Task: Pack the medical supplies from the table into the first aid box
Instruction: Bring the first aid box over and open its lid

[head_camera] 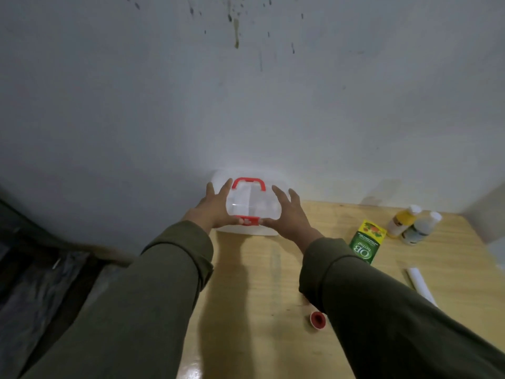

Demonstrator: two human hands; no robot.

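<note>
The first aid box (pixel 250 206) is white and translucent, with a red handle and a red front latch. It stands at the far edge of the wooden table (pixel 254 283), against the wall, lid down. My left hand (pixel 214 207) holds its left side, thumb at the latch. My right hand (pixel 291 214) holds its right side the same way. To the right lie a green carton (pixel 367 240), a yellow bottle (pixel 401 220), a greyish bottle (pixel 420 228) and a white roll (pixel 420 283). A small red-centred tape roll (pixel 317 320) sits near my right sleeve.
A pale, stained wall (pixel 246 91) rises directly behind the box. The table's left edge runs beside my left sleeve, with dark floor and a dark frame (pixel 41 255) beyond it. The table's right edge lies past the bottles.
</note>
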